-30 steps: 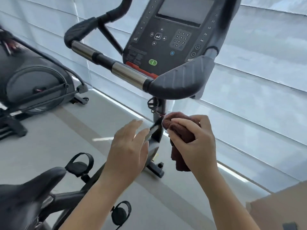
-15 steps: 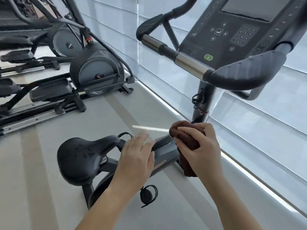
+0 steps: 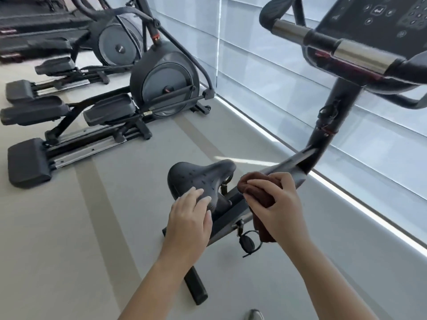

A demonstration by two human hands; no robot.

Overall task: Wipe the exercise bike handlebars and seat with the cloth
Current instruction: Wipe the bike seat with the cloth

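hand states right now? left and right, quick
Left hand: open, fingers straight, fingertips at the seat.
Right hand: closed, holding the brown cloth.

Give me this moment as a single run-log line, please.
right hand: grips brown cloth beside seat | left hand: open, over seat | cloth on seat: no

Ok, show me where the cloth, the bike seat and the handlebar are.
cloth point(image 3: 260, 197): head view, on the bunched brown part near its upper end.
seat point(image 3: 198, 176): head view, on the perforated top surface.
handlebar point(image 3: 362, 55): head view, on the shiny metal section of the bar.
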